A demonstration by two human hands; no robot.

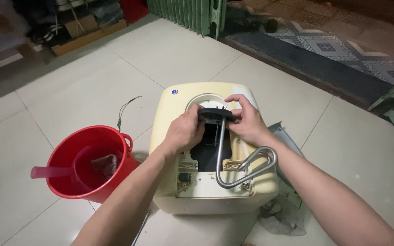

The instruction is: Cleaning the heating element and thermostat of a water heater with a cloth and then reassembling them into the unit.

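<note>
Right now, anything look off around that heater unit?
Yes. The cream housing lies open on the floor, the looped metal element pulled out, both hands on its black flange. Crumpled rags lie under its right corner.

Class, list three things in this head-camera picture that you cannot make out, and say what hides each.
1. Inside of the cream plastic heater casing, head view: dark opening, and both hands cover it.
2. Bottom of the red plastic bucket, head view: a rag and a scoop cover it.
3. Crumpled grey cloth, head view: the right forearm overlaps it.

Both hands (185, 130) (248, 123) grip heating element (242, 164) flange – above cream heater (red bucket (85, 164) left).
</note>
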